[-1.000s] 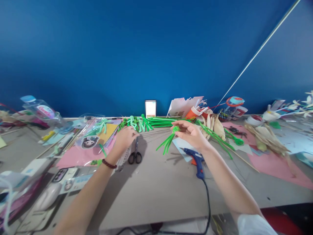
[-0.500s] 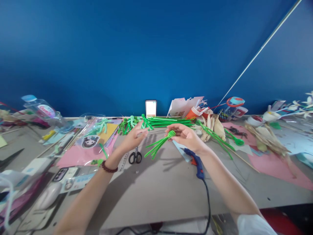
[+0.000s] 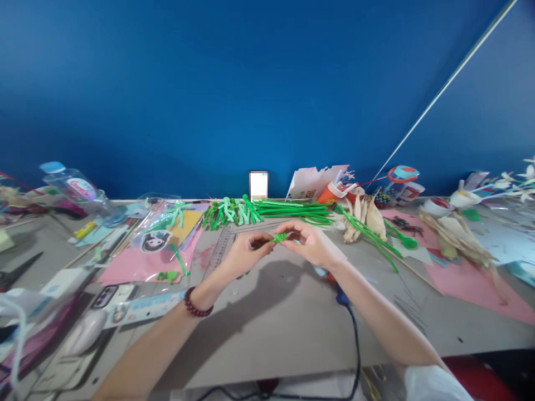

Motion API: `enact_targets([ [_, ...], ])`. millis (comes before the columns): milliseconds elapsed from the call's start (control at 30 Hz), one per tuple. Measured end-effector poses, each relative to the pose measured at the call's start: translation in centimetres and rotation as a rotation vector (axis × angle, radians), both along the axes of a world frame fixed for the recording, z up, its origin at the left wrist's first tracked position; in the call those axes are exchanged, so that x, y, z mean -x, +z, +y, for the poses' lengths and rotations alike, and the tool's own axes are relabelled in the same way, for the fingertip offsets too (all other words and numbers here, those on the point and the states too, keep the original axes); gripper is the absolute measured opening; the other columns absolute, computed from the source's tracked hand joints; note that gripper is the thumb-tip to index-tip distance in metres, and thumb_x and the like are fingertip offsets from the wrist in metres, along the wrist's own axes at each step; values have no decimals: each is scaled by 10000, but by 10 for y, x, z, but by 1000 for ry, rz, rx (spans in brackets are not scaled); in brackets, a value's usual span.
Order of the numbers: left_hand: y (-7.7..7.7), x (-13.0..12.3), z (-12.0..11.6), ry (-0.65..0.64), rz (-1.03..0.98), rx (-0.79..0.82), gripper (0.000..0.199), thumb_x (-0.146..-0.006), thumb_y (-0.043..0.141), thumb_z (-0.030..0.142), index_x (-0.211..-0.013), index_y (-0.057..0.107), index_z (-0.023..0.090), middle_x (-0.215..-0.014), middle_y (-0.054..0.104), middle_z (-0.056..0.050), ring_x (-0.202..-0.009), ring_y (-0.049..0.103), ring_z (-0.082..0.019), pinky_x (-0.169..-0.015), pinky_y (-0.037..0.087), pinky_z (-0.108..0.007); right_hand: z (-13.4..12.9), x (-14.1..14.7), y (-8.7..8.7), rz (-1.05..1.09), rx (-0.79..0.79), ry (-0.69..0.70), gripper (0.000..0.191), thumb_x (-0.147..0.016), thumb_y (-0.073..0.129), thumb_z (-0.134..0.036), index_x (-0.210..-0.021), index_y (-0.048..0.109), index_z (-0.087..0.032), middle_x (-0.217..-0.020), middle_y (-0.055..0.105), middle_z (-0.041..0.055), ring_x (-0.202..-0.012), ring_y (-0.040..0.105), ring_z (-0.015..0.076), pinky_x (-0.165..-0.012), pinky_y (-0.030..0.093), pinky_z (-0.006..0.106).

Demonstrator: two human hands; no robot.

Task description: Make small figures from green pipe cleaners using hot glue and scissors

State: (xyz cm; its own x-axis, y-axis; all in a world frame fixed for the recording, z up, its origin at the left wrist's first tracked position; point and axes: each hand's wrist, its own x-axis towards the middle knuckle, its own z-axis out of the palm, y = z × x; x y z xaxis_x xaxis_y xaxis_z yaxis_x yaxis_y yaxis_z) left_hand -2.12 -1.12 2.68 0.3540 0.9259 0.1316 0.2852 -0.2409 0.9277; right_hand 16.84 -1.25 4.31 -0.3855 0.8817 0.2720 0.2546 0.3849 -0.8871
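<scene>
Raised above the worktop [image 3: 259, 340], around the middle of the frame, a small wound green piece [image 3: 280, 238] sits between the fingertips of the left hand [image 3: 246, 252] and the right hand [image 3: 309, 243]. Both hands are nearly closed, thumb and fingers pinching lightly, the left at the piece's left end and the right at its right; holding a soft thing from two sides probably keeps it steady and leaves the fingers free to shape it. Long green stems [image 3: 292, 209] lie just beyond, at centre, likely there for easy reach, with curled green pieces [image 3: 234, 211] to their left. The blue glue gun [image 3: 343, 297], right of centre, seems placed handy for the right hand, but the right forearm [image 3: 371, 303] covers much of it, and mainly the handle end and the cord [image 3: 357, 348] show. What the left palm hides cannot be told, nor whether strands run from the piece into it. A dark sliver [image 3: 243, 274] below that hand is too slight to name. At centre, the screen [image 3: 259, 185] against the blue wall [image 3: 267, 83] is blurred out, and the sleeve [image 3: 434, 384] at lower right is cut off by the frame
</scene>
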Motion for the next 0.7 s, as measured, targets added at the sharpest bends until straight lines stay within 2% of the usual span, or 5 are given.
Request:
enact_targets([
  [100, -3, 1, 1, -9, -3, -38, 187, -798, 543, 285, -762, 667, 149, -728, 665, -42, -676, 587, -146, -613, 436, -236, 1, 2, -5, 15, -64, 2, 225, -776, 569, -123, -989, 610, -182, -981, 629, 50, -817, 600, 139, -746, 508, 279],
  [267, -6, -1, 1, 5, -34, -54, 159, -792, 535, 246, -827, 652, 145, -742, 652, -28, -658, 567, -129, -599, 426, -220, 6, 3, -16, 88, -134, 15, 184, -794, 594, -168, -969, 639, -204, -1049, 591, 67, -987, 573, 174, -801, 517, 286],
  [500, -5, -2, -2, 65, 15, -166, 161, -794, 519, 215, -733, 646, 137, -609, 569, 15, -548, 456, -94, -534, 363, -197, 8, 6, -23, 105, -118, -13, 199, -779, 630, -209, -975, 666, -217, -1004, 596, 64, -889, 589, 158, -742, 527, 271],
  [700, -8, -1, -3, 57, -7, -144, 185, -791, 529, 219, -751, 689, 135, -585, 566, 11, -519, 427, -98, -496, 321, -205, 8, 7, -25, 100, -99, -32, 206, -773, 643, -225, -975, 683, -219, -993, 615, 63, -886, 597, 164, -745, 528, 277],
])
